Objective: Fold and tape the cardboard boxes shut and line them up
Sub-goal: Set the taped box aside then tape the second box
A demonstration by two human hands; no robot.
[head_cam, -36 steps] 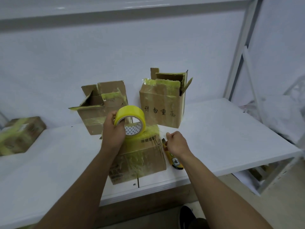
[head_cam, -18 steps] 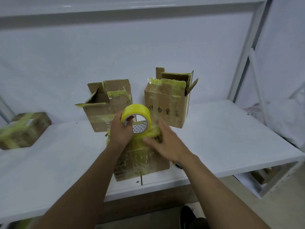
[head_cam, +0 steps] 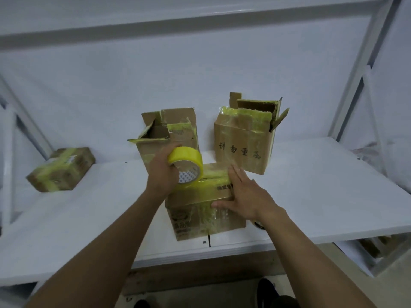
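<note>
A closed cardboard box [head_cam: 195,221] wrapped in yellow tape sits near the table's front edge. My left hand [head_cam: 163,172] grips a roll of yellow tape [head_cam: 185,162] just above the box's far left corner. My right hand [head_cam: 244,194] lies flat on the box's right top edge, fingers straight and thumb along the front edge. Behind stand two boxes with raised flaps: an open box [head_cam: 155,138] at centre left and a taller printed box [head_cam: 242,143] at right. A taped shut box [head_cam: 61,170] lies far left.
The white table [head_cam: 311,196] has a seam at its front edge under the near box. A small dark and yellow object [head_cam: 259,225] peeks out beside my right wrist. A white metal frame [head_cam: 355,70] rises at right, a wall behind.
My right hand left the object beside the box and came up flat onto the box's right top edge. The left hand with the tape roll tilted and shifted slightly back.
</note>
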